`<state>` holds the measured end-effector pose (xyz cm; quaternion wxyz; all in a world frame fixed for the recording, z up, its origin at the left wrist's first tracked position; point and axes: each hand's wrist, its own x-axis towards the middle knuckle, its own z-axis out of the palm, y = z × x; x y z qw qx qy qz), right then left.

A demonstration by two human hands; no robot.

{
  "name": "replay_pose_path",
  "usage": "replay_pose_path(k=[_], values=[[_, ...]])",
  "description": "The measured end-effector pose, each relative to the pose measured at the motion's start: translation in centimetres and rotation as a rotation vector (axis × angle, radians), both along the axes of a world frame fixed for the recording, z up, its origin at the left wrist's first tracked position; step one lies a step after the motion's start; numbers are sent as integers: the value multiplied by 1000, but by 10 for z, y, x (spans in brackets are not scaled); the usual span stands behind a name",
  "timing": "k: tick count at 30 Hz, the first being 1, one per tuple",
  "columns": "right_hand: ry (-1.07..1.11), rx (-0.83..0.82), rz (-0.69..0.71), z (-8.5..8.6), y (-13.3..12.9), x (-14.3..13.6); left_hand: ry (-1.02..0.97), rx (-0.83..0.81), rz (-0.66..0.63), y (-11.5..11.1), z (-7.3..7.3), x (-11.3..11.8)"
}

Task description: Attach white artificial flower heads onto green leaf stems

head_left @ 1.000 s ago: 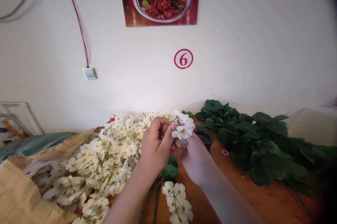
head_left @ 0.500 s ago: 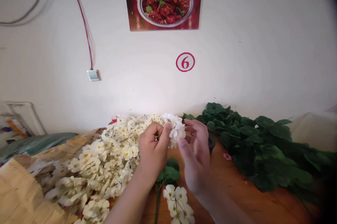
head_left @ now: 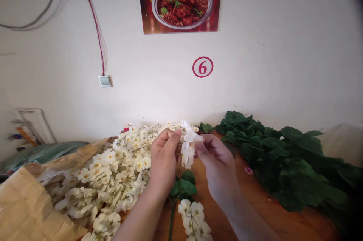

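Between my two hands, above the table, is a white artificial flower spray (head_left: 188,142). My left hand (head_left: 166,154) is closed, thumb against bent fingers, gripping the spray from its left side; its stem is mostly hidden. On the other side my right hand (head_left: 217,161) pinches a petal at the edge between thumb and fingers. Below them lies a green stem with leaves (head_left: 183,187), pointing toward me. Beside that stem rests another cluster of white flowers (head_left: 195,219), face down with its thin stalks showing.
A large heap of white flowers (head_left: 119,173) spreads on the left, partly on brown paper (head_left: 31,203). Dark green leaves (head_left: 295,165) are piled on the right of the wooden table (head_left: 255,207). A small pink flower (head_left: 248,170) lies near them. The wall (head_left: 159,90) rises behind.
My right hand's fingers have closed from a looser curl onto the petals. The white blossoms have turned and spread between my hands. The view has shifted slightly left.
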<state>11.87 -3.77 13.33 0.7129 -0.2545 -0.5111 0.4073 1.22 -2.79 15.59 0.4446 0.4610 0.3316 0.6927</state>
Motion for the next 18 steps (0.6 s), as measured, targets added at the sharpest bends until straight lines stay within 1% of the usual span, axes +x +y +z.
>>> replay_pose_path(k=[2,10,15,18], values=[[61,-39,60,-1,0,-2,-26,-10,-44,1,1,0],[298,-174,176,8,-5,-3,71,131,-151,-1,-2,4],[323,-222,188,9,-7,-1,96,153,-175,-2,-8,7],[290,-171,194,10,-9,1,114,155,-139,-1,-8,7]])
